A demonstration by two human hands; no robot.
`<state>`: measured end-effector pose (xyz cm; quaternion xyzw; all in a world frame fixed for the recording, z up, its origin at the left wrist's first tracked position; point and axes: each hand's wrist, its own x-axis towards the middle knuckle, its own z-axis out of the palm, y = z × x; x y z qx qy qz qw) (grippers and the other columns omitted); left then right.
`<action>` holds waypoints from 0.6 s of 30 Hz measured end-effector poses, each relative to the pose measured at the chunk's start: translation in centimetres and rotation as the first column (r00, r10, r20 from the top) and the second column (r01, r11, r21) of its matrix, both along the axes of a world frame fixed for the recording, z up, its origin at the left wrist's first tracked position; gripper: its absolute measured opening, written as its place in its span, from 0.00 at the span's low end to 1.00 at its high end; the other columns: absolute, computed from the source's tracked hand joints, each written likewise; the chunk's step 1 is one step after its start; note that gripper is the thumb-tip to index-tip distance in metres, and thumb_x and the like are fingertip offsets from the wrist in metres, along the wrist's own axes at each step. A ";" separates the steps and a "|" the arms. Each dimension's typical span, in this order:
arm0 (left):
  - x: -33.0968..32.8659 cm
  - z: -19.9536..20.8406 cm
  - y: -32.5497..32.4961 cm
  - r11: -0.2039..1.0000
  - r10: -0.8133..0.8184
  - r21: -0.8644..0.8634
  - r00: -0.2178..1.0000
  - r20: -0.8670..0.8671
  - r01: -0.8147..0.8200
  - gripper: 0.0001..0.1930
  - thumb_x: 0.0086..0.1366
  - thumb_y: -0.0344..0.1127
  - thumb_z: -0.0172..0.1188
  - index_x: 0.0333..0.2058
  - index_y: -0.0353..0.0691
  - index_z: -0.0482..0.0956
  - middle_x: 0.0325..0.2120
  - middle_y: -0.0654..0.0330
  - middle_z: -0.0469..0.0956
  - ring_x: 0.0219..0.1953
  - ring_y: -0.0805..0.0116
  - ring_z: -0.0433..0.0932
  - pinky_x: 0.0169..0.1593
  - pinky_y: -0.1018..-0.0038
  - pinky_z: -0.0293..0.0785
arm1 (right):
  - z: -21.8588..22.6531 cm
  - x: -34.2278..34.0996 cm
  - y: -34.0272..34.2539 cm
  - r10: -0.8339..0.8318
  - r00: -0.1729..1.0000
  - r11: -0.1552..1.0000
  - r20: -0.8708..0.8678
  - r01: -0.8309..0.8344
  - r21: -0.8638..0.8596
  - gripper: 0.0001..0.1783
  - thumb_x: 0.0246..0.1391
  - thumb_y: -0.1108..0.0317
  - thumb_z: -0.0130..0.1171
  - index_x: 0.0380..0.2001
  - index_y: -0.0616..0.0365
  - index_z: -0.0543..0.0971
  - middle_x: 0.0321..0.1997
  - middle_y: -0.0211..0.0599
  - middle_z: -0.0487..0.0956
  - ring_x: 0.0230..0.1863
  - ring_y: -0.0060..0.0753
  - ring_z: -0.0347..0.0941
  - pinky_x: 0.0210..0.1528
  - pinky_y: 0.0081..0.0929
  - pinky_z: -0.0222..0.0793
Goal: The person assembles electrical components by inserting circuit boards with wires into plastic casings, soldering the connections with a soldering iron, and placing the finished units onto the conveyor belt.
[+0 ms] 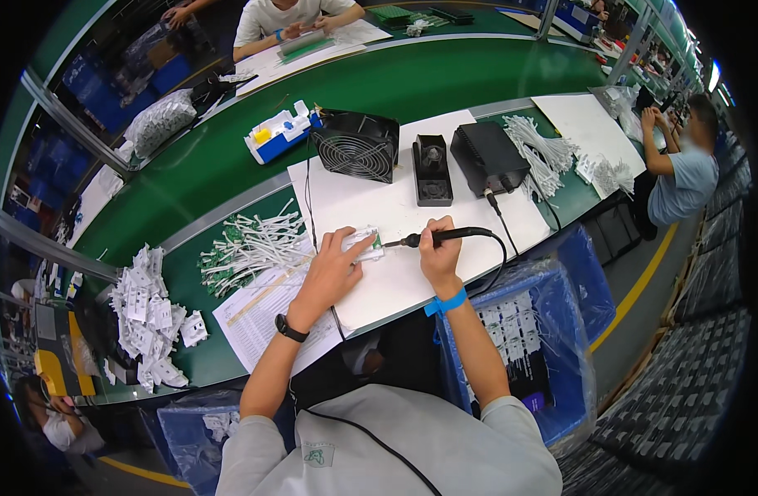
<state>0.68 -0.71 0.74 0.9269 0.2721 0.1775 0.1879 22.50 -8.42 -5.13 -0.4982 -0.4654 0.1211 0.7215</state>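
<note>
In my right hand (442,258) is a soldering iron (412,240), gripped by its black handle. Its tip points left and meets, or nearly meets, the edge of a small white plastic housing (367,255) with a bit of green circuit board in it. My left hand (336,271) holds that housing down on the white work sheet (408,285), fingers stretched over it and partly hiding it. Left of this hand lies a bundle of white wires with green ends (251,248). A printed paper (259,318) sits partly under my left forearm.
Behind my hands stand a black fan (358,147), a black iron stand (432,174) and a black soldering station (488,155). White housings (147,318) are heaped at left, white cables (538,153) at right. A lined blue bin (573,364) is beside my right arm. Other people sit nearby.
</note>
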 end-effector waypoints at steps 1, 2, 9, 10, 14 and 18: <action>0.0 0.0 0.0 1.000 0.000 0.000 1.000 -0.001 0.000 0.32 0.58 0.28 0.61 0.63 0.52 0.75 0.59 0.48 0.68 0.59 0.49 0.67 0.60 0.60 0.71 | -0.1 0.0 0.0 0.000 1.000 1.000 -0.001 0.000 0.000 0.08 0.61 0.74 0.57 0.31 0.58 0.67 0.21 0.26 0.68 0.22 0.14 0.58 0.24 0.19 0.55; 0.0 0.0 0.0 1.000 -0.002 0.000 1.000 0.000 0.002 0.31 0.58 0.28 0.61 0.63 0.52 0.75 0.59 0.48 0.68 0.58 0.49 0.67 0.60 0.60 0.72 | -0.1 0.0 0.0 -0.014 1.000 1.000 0.006 0.014 0.009 0.08 0.61 0.74 0.57 0.31 0.58 0.67 0.21 0.26 0.68 0.22 0.15 0.58 0.24 0.19 0.56; -0.1 -0.1 0.1 1.000 0.003 0.023 1.000 -0.003 -0.003 0.31 0.59 0.29 0.60 0.63 0.54 0.75 0.58 0.49 0.68 0.58 0.50 0.67 0.59 0.61 0.73 | -0.1 -0.2 0.1 0.007 1.000 1.000 -0.016 -0.006 0.011 0.09 0.60 0.74 0.58 0.30 0.58 0.67 0.21 0.28 0.69 0.22 0.16 0.58 0.24 0.20 0.56; -0.1 -0.1 0.0 1.000 0.004 0.023 1.000 -0.003 -0.004 0.31 0.59 0.29 0.60 0.63 0.54 0.75 0.58 0.49 0.68 0.58 0.50 0.67 0.59 0.61 0.73 | -0.2 -0.1 0.0 0.008 1.000 1.000 -0.015 -0.007 0.011 0.09 0.60 0.74 0.58 0.30 0.58 0.67 0.21 0.28 0.69 0.22 0.16 0.58 0.24 0.20 0.56; -0.2 -0.4 0.0 0.999 0.001 0.047 1.000 -0.001 -0.001 0.31 0.60 0.29 0.60 0.64 0.54 0.74 0.59 0.49 0.68 0.58 0.49 0.67 0.59 0.61 0.73 | -0.2 -0.1 -0.1 -0.016 1.000 1.000 0.015 0.016 0.007 0.09 0.60 0.73 0.59 0.31 0.58 0.67 0.21 0.28 0.68 0.22 0.16 0.58 0.24 0.20 0.56; -0.1 -0.8 0.1 0.997 -0.003 0.082 1.000 -0.005 0.003 0.31 0.61 0.29 0.59 0.64 0.55 0.74 0.59 0.49 0.68 0.57 0.49 0.67 0.58 0.61 0.73 | 0.0 -0.1 -0.1 -0.060 0.997 0.997 0.054 0.058 0.043 0.09 0.62 0.72 0.57 0.31 0.58 0.67 0.21 0.28 0.67 0.21 0.16 0.57 0.24 0.20 0.55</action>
